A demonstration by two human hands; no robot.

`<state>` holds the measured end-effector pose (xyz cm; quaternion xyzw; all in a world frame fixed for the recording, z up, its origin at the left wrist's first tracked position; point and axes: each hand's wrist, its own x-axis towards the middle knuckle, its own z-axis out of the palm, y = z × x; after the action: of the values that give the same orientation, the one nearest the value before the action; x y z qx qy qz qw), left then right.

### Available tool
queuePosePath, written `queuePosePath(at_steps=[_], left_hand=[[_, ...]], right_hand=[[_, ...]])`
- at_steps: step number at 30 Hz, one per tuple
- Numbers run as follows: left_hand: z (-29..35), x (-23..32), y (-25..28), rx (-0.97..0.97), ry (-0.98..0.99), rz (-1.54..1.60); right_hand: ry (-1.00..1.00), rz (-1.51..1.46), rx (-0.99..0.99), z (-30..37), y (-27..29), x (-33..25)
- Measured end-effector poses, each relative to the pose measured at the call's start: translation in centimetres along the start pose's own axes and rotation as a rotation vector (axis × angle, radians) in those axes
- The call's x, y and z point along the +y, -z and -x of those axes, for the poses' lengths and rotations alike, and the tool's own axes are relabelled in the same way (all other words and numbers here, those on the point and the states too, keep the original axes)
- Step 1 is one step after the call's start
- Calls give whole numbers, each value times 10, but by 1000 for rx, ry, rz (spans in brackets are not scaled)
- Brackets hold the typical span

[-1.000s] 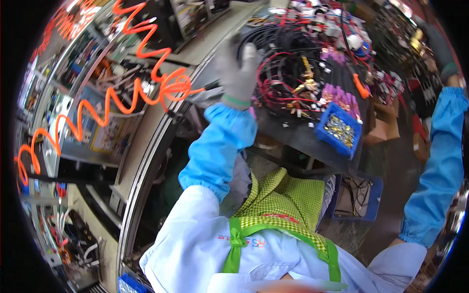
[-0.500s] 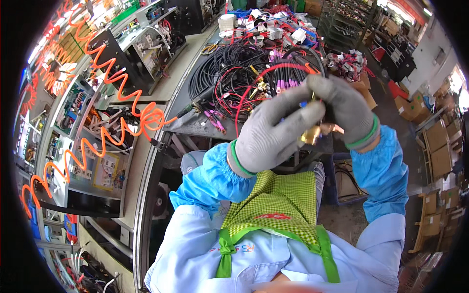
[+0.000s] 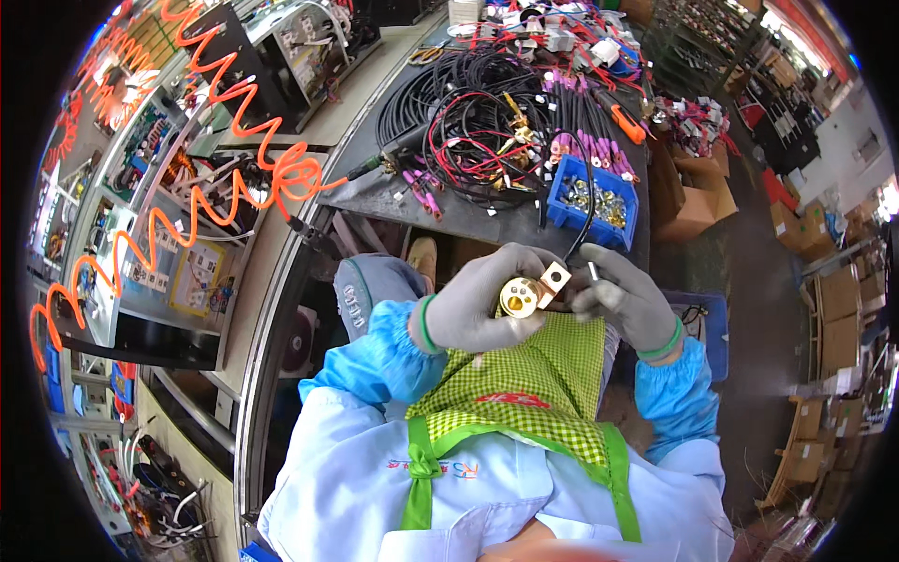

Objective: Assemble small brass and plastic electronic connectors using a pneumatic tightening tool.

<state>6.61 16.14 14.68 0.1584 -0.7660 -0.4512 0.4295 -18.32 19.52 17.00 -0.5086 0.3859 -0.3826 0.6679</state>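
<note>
In front of the apron, my left hand [image 3: 468,292] is closed around a round brass connector [image 3: 518,298], its holed face turned up. A flat copper lug [image 3: 555,275] with a hole juts from the connector toward my right hand. My right hand [image 3: 629,304] is beside it, fingers bent, pinching a small silvery cylindrical piece [image 3: 593,271] whose kind I cannot make out. A black cable [image 3: 590,211] runs down from the table to between the hands; its lower end is hidden there. Both hands wear grey gloves.
Just beyond the hands, a blue bin [image 3: 573,223] of small metal fasteners sits on the dark table [image 3: 365,195]. Coiled black cables [image 3: 412,108], pink-tipped leads [image 3: 599,150] and an orange-handled tool [image 3: 627,124] lie farther back. An orange coiled hose [image 3: 239,140] hangs at left; cardboard boxes [image 3: 698,201] stand right.
Both hands have come down and toward my body, with the brass connector turned face up. The hands have moved apart a little, and the blue bin they covered now shows.
</note>
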Motion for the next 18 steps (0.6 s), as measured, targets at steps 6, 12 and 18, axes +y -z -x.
queuePosePath(at_steps=[6, 12, 18], left_hand=[[17, 67, 32, -85, -943, 1084], [38, 152, 115, 277, -638, 995], [24, 57, 74, 139, 7, 382]], right_hand=[[403, -307, 116, 28, 8, 14], [559, -382, 14, 34, 18, 13], [537, -247, 45, 23, -5, 22]])
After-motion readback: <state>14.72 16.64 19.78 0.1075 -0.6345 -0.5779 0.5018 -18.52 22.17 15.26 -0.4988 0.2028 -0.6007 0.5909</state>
